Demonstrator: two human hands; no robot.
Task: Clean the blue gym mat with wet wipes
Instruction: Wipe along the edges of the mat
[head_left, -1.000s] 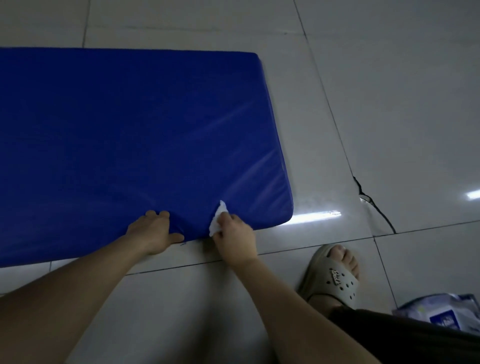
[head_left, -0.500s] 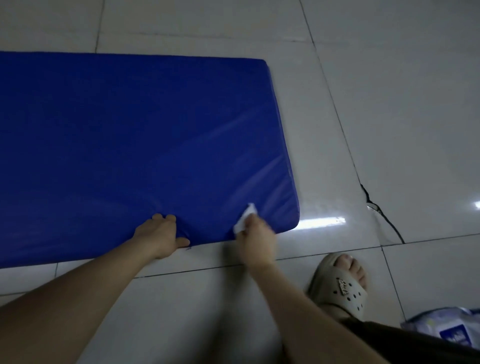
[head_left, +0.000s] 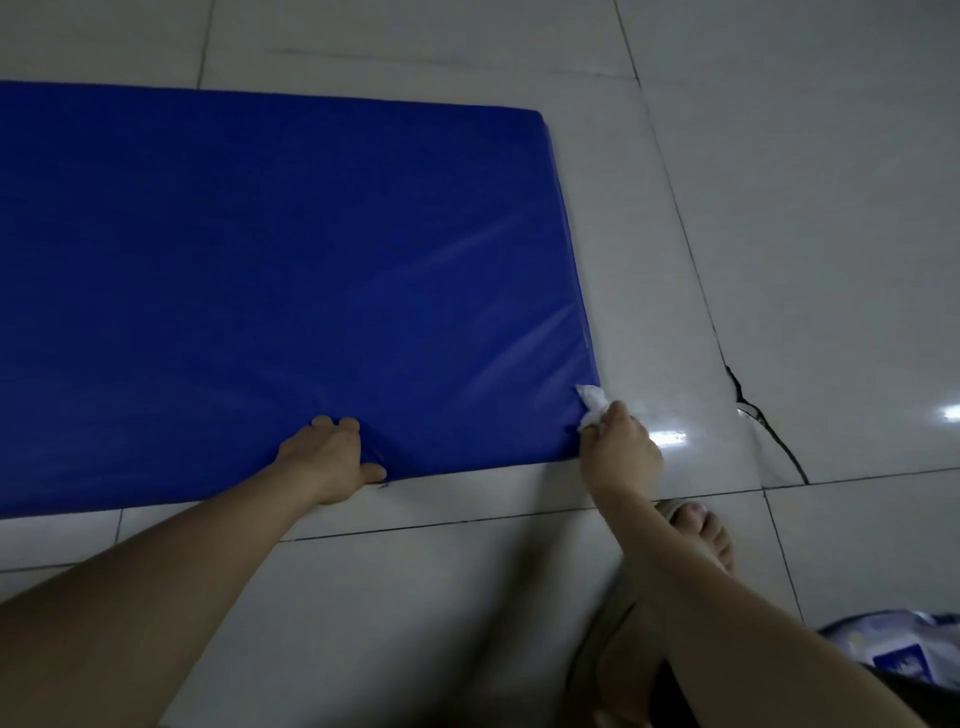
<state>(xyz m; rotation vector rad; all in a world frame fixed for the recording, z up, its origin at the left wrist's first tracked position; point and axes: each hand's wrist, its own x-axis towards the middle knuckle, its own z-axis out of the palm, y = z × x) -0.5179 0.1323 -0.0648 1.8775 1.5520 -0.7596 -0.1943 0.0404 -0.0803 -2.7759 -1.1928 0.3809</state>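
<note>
1. Glossy pale grey ceramic floor tiles (head_left: 779, 156), split by thin dark grout lines (head_left: 857, 479), cover the ground.
2. A jagged black crack (head_left: 769, 421) cuts one tile.
3. White glare (head_left: 667, 438) lies just left of the crack, more well right of it.

Tiled floor (head_left: 779, 208): blue gym mat (head_left: 260, 260), wipes pack (head_left: 904, 657) lying flat.

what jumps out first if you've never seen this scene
The blue gym mat fills the left of the tiled floor. At its near right corner the right hand holds a crumpled white wet wipe against the edge, while the left hand grips the near edge.
</note>
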